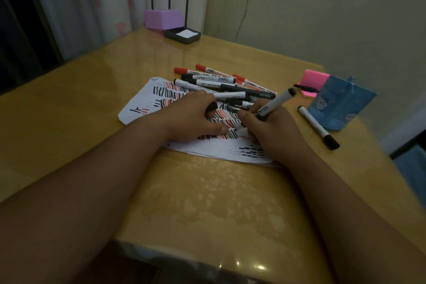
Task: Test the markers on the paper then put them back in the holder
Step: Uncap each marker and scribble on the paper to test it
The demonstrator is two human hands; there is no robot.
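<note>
Right hand (pixel 265 127) curled round a marker (pixel 274 102), nib down on the paper (pixel 138 108) among red and black strokes. Left hand (pixel 196 117) resting on the sheet, pinning it, fingers curled round a small dark cap (pixel 211 106), probably this marker's. Likely slips: smearing fresh ink under a palm, running off the crowded sheet onto the worktop (pixel 207 191), knocking the pile of markers (pixel 219 80) just behind. Blue holder (pixel 341 104) to the right, a loose marker (pixel 315 125) lying just beside it, pink notes (pixel 313 78) behind.

bare table (pixel 96 104) left of the paper (pixel 138 108); marker pile (pixel 221 83) behind it, holder (pixel 341 104) and loose marker (pixel 318 125) block the right.
</note>
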